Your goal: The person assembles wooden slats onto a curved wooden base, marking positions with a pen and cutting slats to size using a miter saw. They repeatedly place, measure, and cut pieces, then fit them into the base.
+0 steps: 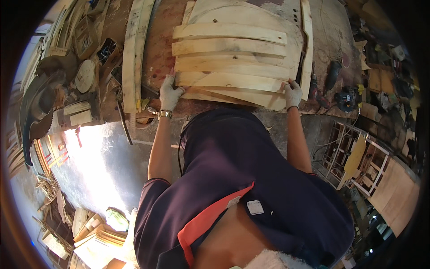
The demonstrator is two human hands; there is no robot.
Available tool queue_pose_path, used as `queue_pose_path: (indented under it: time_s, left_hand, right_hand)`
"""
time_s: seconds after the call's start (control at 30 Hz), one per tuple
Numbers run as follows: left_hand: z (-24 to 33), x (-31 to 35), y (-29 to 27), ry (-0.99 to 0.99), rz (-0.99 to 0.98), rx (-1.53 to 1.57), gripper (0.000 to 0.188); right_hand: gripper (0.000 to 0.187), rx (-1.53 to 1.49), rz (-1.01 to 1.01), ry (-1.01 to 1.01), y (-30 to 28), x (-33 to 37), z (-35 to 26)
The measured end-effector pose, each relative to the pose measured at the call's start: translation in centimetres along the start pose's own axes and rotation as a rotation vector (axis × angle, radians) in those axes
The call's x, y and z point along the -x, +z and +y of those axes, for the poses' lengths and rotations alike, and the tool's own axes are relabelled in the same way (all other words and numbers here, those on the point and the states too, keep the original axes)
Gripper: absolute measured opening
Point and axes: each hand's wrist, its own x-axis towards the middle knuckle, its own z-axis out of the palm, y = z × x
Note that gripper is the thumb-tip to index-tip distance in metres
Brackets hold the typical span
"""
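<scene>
Several pale wooden slats lie side by side across a wide light board [291, 49] on the workbench. At the near side, my left hand [170, 94], in a light glove, grips the left end of the nearest wooden slat [233, 81]. My right hand [293, 94], gloved too, has its fingers closed at the right end of that same slat. Beyond it lie another slat [230, 66] with a dark knot and further slats [228, 46]. Thin boards [251, 97] stick out beneath the nearest slat, toward my body. The undersides of both grips are hidden.
Long planks [133, 58] lie to the left on the workbench [156, 54], and a narrow strip [307, 54] to the right. Power tools [346, 101] sit at the right edge. A large toothed saw blade [41, 127] is at far left. Wood pieces [101, 242] are stacked lower left.
</scene>
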Motion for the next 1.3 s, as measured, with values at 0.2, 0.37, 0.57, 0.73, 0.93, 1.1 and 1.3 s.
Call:
queue_pose_path:
  time_s: [0.2, 0.37, 0.57, 0.73, 0.93, 1.1, 1.3]
  left_hand:
    - [-0.8, -0.3, 0.5, 0.106, 0.040, 0.051, 0.075]
    - [-1.5, -0.2, 0.4, 0.030, -0.001, -0.014, 0.075]
    - [-3.1, -0.4, 1.2, 0.073, 0.001, -0.002, 0.071]
    - [-2.5, -0.2, 1.1, 0.176, 0.048, -0.119, 0.076]
    - [2.6, 2.8, -0.6, 0.060, 0.040, -0.200, 0.093]
    - [5.7, 10.6, 1.4, 0.218, 0.078, -0.285, 0.091]
    - [10.1, 19.7, 11.3, 0.531, -0.302, -0.268, 0.053]
  right_hand:
    - [0.042, -0.087, -0.008, 0.144, -0.3, 0.9, -1.5]
    - [0.046, 0.022, 0.011, 0.144, -0.3, 1.5, -2.1]
    - [0.046, 0.059, 0.039, 0.058, 0.1, 2.0, -1.8]
    - [0.047, -0.057, 0.047, 0.102, 0.0, 2.9, -2.5]
    - [0.040, 0.013, 0.362, 0.035, -2.0, 9.8, 1.7]
    - [0.036, 0.311, 0.389, 0.052, -2.4, 27.2, 18.0]
    - [0.043, 0.098, -0.192, 1.122, -2.6, 65.7, 37.2]
